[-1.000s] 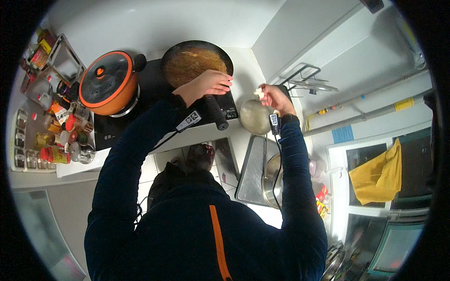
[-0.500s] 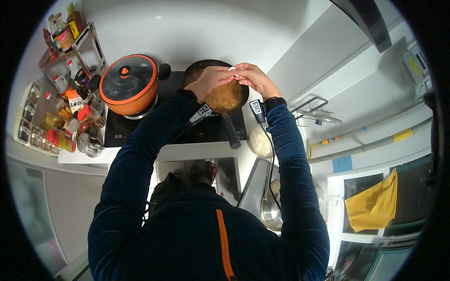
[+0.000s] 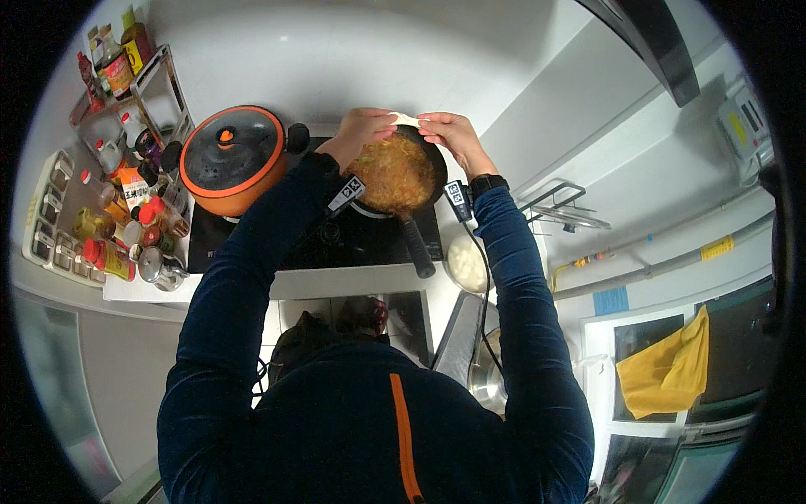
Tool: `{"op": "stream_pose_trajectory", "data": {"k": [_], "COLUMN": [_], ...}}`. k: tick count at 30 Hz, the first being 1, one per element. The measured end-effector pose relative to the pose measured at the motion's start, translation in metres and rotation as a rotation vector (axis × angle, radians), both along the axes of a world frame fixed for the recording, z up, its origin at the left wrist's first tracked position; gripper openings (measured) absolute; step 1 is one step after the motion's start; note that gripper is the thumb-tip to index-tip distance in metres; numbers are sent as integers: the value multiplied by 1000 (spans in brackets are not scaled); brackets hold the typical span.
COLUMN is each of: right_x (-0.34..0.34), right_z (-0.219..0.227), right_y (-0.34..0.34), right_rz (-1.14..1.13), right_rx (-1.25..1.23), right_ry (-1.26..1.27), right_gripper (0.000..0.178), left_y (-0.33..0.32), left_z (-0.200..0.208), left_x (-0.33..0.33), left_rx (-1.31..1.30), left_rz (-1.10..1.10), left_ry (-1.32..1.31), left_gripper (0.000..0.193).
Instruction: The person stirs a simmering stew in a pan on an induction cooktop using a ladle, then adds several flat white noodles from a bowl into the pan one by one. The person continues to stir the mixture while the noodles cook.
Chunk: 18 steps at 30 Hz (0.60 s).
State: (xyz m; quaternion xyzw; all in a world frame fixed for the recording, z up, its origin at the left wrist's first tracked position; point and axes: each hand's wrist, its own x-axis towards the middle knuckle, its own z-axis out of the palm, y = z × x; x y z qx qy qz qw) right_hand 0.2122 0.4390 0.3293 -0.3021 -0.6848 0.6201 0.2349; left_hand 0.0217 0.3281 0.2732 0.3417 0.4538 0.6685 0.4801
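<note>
Between my hands stretches a strip of white dough (image 3: 405,120), above the far rim of a dark frying pan (image 3: 440,160). My left hand (image 3: 361,134) pinches one end of the strip, and my right hand (image 3: 454,140) grips the other with its fingertips. Brown, soupy food (image 3: 393,176) fills the pan, whose black handle (image 3: 417,248) points toward me. To the right of the handle, a bowl (image 3: 478,290) contains pale dough-like lumps (image 3: 467,259).
An orange pot (image 3: 239,200) with a dark lid stands left of the pan on the black cooktop (image 3: 336,252). Bottles and jars (image 3: 155,218) crowd the left counter. A metal rack (image 3: 562,206) is at the right wall. A steel basin (image 3: 487,378) sits lower right.
My hands have moved apart, the left one leftward, pulling the white dough into a visible strip. More of the food in the pan now shows.
</note>
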Motion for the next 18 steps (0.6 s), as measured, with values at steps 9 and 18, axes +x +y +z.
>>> {"op": "stream_pose_trajectory", "data": {"k": [9, 18], "right_x": [-4, -7], "right_z": [3, -7], "right_y": [-18, -15], "right_rz": [110, 33], "right_rx": [-113, -27], "right_ry": [13, -68], "right_gripper": [30, 26], "left_y": [7, 19], "left_z": [15, 12], "left_x": [4, 8], "left_rx": [-4, -54], "left_rz": [-158, -87], "left_ry": [119, 322], "left_gripper": [34, 31]}}
